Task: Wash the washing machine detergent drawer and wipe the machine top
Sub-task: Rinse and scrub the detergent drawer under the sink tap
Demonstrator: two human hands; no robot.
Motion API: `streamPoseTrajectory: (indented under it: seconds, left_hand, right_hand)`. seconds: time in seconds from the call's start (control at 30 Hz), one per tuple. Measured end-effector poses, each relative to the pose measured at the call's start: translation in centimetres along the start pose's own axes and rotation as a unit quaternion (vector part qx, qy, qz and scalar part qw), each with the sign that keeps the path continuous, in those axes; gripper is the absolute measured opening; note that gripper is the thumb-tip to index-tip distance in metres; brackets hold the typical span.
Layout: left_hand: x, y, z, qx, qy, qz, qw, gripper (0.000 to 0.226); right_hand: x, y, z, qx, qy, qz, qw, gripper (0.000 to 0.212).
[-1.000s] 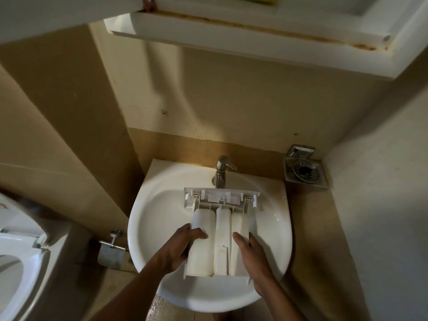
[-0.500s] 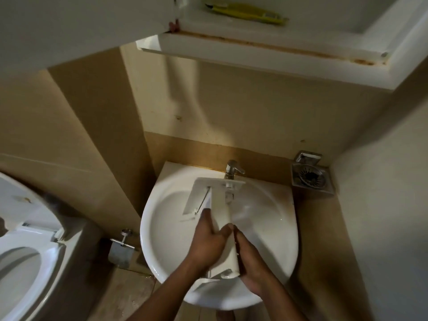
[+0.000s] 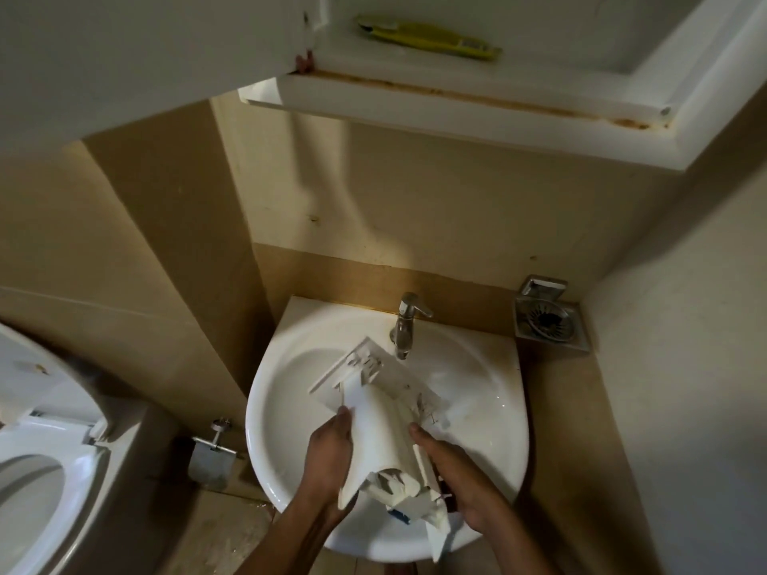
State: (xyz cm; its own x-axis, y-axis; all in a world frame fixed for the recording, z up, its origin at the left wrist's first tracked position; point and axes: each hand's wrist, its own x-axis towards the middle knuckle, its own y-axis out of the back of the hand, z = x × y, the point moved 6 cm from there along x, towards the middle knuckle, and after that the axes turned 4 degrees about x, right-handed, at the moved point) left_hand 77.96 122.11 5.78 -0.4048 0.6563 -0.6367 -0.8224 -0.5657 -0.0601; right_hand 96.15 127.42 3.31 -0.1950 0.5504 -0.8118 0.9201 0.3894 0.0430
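Observation:
The white plastic detergent drawer (image 3: 379, 425) hangs tilted over the white wash basin (image 3: 290, 417), its front panel pointing up-left toward the chrome tap (image 3: 404, 325). My left hand (image 3: 328, 462) grips its left side and my right hand (image 3: 460, 475) holds its right side near the rear end. The rear end of the drawer, with small white parts and a blue bit, points toward me. I cannot tell whether water is running from the tap.
A white toilet (image 3: 37, 471) with raised lid stands at the left. A metal paper holder (image 3: 211, 458) is fixed beside the basin. A steel floor drain (image 3: 548, 321) sits at the right. Overhead, an open white cabinet (image 3: 456, 97) holds a yellow item (image 3: 427, 39).
The drawer has been turned from lying flat with its underside up to a tilted, rotated pose, its front panel swinging left. Both hands shifted their grip, and the view dropped slightly.

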Motion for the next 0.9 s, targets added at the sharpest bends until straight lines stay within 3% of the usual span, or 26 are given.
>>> streamPoseTrajectory:
  seconds: [0.1,0.2,0.3,0.43,0.6,0.83,0.9]
  left_hand:
    - [-0.5,1.1,-1.5,-0.112,0.06,-0.016,0.992,0.042]
    - [0.0,0.9,-2.3,-0.146,0.109,-0.04,0.982,0.045]
    - [1.9,0.1,-2.6,-0.156,0.153,-0.045,0.975,0.048]
    - [2.8,-1.6,-2.4,-0.091,0.166,-0.094,0.977,0.046]
    - [3.4,-3.8,-1.7,0.052,0.138,-0.155,0.977,0.042]
    - [3.6,-6.1,1.0,0.043,0.141,-0.222,0.964,0.046]
    - [4.0,-5.7,1.8,0.056,0.127,-0.228,0.964,0.045]
  right_hand:
    - [-0.1,1.1,-0.2,-0.002,-0.01,-0.006,1.0,0.052]
    - [0.0,1.0,-0.4,0.03,-0.012,-0.016,0.999,0.045]
    - [0.5,1.4,-0.3,0.054,0.017,0.065,0.996,0.049]
    - [0.1,3.4,-0.6,0.068,0.076,0.17,0.98,0.072]
    - [-1.4,5.8,-1.5,0.065,0.1,0.194,0.974,0.057]
    - [-1.2,5.8,-1.8,0.088,0.123,0.21,0.966,0.064]
    - [-1.1,5.3,-2.5,0.09,0.127,0.203,0.967,0.058]
